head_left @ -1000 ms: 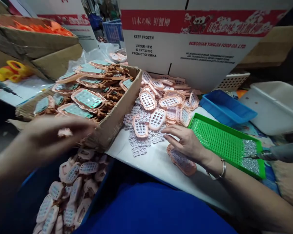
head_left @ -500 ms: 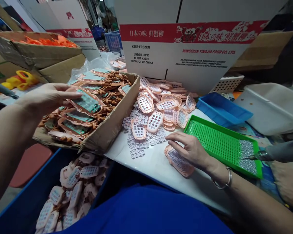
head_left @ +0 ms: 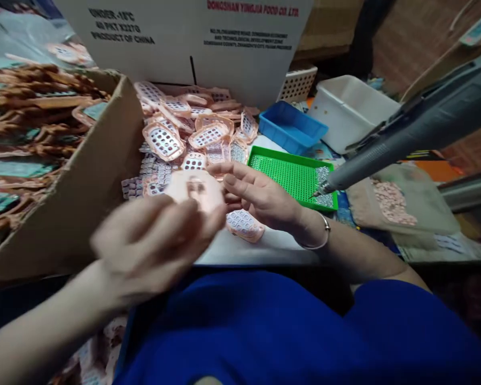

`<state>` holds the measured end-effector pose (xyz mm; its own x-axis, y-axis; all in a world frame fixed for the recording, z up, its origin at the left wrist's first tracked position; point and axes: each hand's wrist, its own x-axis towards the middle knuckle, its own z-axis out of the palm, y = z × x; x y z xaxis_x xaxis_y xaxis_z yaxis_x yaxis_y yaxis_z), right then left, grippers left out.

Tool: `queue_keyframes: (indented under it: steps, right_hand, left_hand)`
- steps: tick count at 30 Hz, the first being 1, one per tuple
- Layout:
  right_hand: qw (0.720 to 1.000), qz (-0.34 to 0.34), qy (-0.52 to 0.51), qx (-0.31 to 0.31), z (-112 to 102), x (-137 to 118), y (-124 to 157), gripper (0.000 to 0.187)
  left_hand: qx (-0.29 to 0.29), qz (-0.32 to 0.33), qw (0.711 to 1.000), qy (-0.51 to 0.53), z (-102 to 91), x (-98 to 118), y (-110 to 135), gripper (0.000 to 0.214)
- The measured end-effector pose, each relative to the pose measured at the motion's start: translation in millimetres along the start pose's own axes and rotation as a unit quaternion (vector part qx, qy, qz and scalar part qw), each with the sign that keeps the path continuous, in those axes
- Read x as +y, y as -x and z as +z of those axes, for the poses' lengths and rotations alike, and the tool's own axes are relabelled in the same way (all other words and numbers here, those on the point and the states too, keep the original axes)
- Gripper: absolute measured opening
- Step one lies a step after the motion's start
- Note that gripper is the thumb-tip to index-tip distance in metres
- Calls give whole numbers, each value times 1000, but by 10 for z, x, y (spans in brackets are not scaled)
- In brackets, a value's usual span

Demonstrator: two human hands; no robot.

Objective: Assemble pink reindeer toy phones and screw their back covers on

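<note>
My left hand is blurred by motion at centre left, its fingers closed on a pink plastic shell held above the table's front edge. My right hand sits just right of that shell with its fingers spread and partly curled, touching the shell's edge. Under the right hand lies a pink keypad piece on the white table. A pile of pink keypad covers and loose clear button mats lies behind both hands.
A cardboard box full of brown parts stands at left. A green perforated tray, blue bin and white tub sit at right. A grey electric screwdriver hangs over the tray. A large printed carton stands behind.
My left hand has left the cardboard box and come to the centre carrying a pink shell. My right hand has lifted off the keypad piece toward it. The camera view swung right and down.
</note>
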<state>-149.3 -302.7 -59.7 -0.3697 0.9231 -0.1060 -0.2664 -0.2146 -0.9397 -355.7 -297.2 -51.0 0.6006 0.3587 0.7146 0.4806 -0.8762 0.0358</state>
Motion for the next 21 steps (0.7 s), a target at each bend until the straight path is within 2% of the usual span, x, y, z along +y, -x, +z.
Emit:
queue_keyframes:
  steps: [2, 3, 5, 8, 10, 13, 15, 18, 20, 21]
  right_hand:
    - [999, 10, -22, 37, -75, 82, 61, 34]
    - [998, 15, -21, 55, -128, 136, 103, 35]
    - [996, 26, -6, 85, -257, 252, 199, 37]
    - [989, 27, 75, 126, -447, 392, 344, 34]
    - [977, 14, 157, 144, -524, 445, 415, 34]
    - [954, 8, 258, 149, -539, 487, 460, 38]
    - [945, 11, 295, 144, -505, 510, 449, 42]
    - [927, -3, 344, 147, -445, 557, 408, 44]
    - [895, -33, 415, 159, -422, 596, 390, 42]
    - [869, -55, 464, 163, -417, 616, 388, 39]
  left_hand:
    - [30, 146, 986, -74, 211, 187, -18, 22]
    - [39, 191, 976, -95, 305, 257, -11, 22]
    - [36, 224, 972, -58, 454, 343, 45, 23]
    - [29, 255, 963, 79, 575, 348, 220, 20]
    - [12, 203, 969, 139, 615, 304, 370, 14]
    - [-45, 35, 979, 194, 685, 242, 580, 11]
    - [-84, -54, 967, 237, 747, 224, 680, 10]
    - [-115, -120, 945, 281, 832, 229, 747, 11]
    - [-113, -132, 943, 283, 872, 236, 749, 12]
    - [-110, -134, 944, 281, 885, 239, 743, 12]
